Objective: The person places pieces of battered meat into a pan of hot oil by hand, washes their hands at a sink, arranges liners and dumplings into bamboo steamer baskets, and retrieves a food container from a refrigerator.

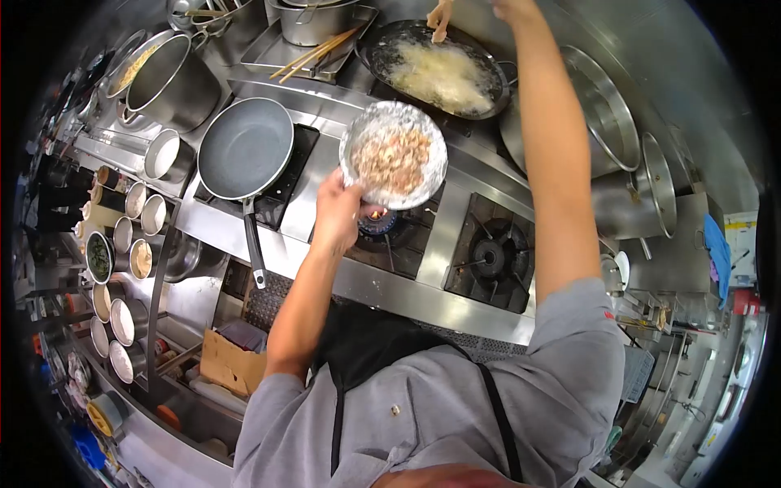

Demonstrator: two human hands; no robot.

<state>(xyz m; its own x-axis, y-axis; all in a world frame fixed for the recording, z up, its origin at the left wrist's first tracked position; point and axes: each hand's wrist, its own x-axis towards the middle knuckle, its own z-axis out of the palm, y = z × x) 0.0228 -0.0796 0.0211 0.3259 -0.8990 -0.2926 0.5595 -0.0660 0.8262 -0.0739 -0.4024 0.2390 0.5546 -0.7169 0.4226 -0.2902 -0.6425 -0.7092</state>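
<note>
My left hand (pixel 338 210) grips the near left rim of a round metal bowl (pixel 350 154), thumb on the edge. Pale, pinkish chopped pieces (pixel 394 160) lie in the bowl, and its inner wall is dusted white. The bowl hovers over the stove, partly covering a burner with a small flame (pixel 377 220). My right arm stretches up toward a dark wok (pixel 378 61) in which pale food (pixel 439 75) bubbles in oil. Only a bit of my right hand (pixel 511 8) shows; the top edge cuts off its fingers. A pale strip (pixel 440 20) hangs above the wok; I cannot tell what it is.
Left of the bowl, a grey frying pan (pixel 244 150) sits on a burner, handle toward me. Chopsticks (pixel 317 55) rest on a tray behind. Large pots (pixel 610 106) stand at right, beyond a bare burner (pixel 490 257). Several ingredient tins (pixel 128 321) line the left side.
</note>
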